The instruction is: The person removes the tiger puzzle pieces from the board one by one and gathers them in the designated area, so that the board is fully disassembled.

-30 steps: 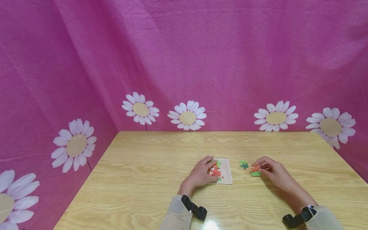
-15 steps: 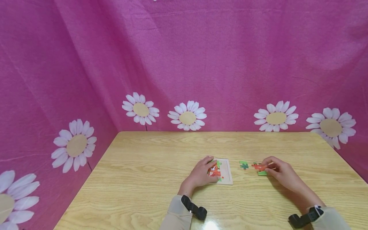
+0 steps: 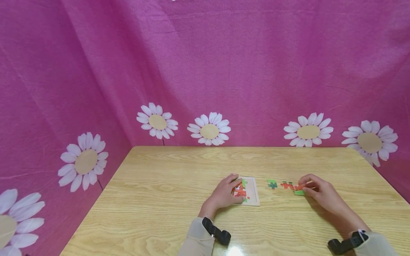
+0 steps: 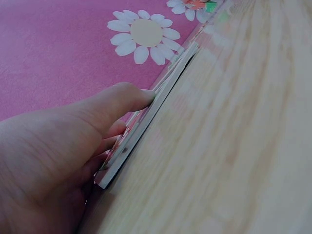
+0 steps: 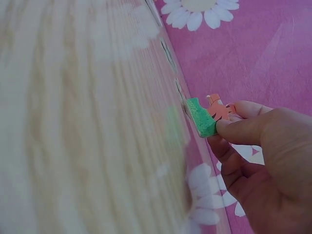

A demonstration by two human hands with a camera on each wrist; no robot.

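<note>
My left hand [image 3: 220, 193] grips the left part of a small jigsaw puzzle board [image 3: 253, 192], thumb along the near edge and fingers toward the far side. Orange and green pieces fill part of the board under that hand; its right part shows bare wood. To the right, my right hand [image 3: 321, 192] pinches an orange-and-green puzzle piece [image 5: 203, 118] between thumb and fingers, low over the table. Just left of it lies an orange puzzle piece [image 3: 287, 185], and further left a green puzzle piece [image 3: 272, 184].
The wooden table [image 3: 179, 170] reaches back to a pink curtain [image 3: 256, 71] printed with white daisies. Both wrists carry black camera mounts [image 3: 217, 233] over light sleeves.
My right hand has shifted right with the pinched piece, moving away from the board and uncovering the orange piece on the table. The left hand and the board have stayed put.
</note>
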